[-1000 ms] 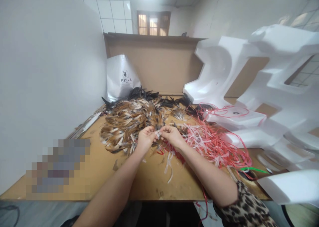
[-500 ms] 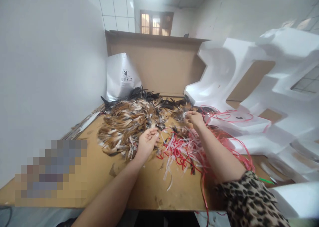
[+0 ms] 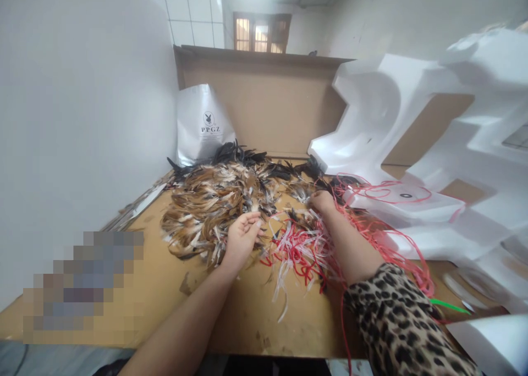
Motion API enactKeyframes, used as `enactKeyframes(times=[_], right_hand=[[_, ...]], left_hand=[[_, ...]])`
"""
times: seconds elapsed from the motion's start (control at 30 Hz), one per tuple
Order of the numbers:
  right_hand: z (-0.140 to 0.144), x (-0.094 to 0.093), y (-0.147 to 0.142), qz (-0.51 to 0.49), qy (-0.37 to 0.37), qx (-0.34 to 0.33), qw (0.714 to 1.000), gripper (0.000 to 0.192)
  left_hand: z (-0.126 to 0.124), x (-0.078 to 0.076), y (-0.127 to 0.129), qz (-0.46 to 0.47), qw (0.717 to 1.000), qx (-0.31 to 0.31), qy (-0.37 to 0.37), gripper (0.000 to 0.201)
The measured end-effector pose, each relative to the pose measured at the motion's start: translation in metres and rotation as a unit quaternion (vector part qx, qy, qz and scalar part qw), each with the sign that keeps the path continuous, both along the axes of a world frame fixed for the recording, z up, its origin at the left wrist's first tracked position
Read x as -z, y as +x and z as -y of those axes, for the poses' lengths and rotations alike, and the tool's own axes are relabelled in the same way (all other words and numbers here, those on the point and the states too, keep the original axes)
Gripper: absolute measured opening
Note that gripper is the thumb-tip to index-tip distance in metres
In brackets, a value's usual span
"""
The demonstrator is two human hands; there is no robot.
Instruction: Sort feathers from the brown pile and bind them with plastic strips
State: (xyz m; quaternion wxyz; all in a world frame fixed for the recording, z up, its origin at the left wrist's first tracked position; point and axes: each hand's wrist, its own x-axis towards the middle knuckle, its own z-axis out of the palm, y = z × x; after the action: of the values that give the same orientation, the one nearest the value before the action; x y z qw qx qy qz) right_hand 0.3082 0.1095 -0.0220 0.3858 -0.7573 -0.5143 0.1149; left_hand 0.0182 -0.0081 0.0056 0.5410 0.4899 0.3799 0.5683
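A heap of brown, white and black feathers (image 3: 214,200) lies on the wooden table (image 3: 165,277). My left hand (image 3: 241,238) rests at the heap's near right edge, fingers curled with small feather pieces between the fingertips. My right hand (image 3: 322,201) is stretched farther back, fingers closed among feathers beside a tangle of red and white plastic strips (image 3: 305,249). My right forearm lies across that tangle, its leopard-print sleeve (image 3: 396,321) low in the view.
Big white foam packing pieces (image 3: 412,145) crowd the right side. A silver bag marked PPGZ (image 3: 204,126) leans against a brown cardboard panel (image 3: 264,106) at the back. A white wall (image 3: 82,117) runs along the left. A green strip (image 3: 449,305) lies at the right edge.
My hands were together over the feathers a second ago. My right hand has since reached back and right into the feathers by the strips, while my left hand stayed near the heap's edge.
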Motion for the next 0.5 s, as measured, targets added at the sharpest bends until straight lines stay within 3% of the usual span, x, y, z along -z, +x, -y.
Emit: enactKeyframes(times=[0.2,0.5], right_hand=[[0.009,-0.012,-0.001,0.076,-0.019,0.024,0.997,0.010],[0.034,-0.051,-0.020,0.104,0.023,-0.018,0.994,0.016]], left_hand=[[-0.002,-0.002,-0.002,0.003,1.000,-0.014,0.017,0.032],[-0.009,-0.002,-0.010,0.029,0.998,-0.047,0.038,0.033]])
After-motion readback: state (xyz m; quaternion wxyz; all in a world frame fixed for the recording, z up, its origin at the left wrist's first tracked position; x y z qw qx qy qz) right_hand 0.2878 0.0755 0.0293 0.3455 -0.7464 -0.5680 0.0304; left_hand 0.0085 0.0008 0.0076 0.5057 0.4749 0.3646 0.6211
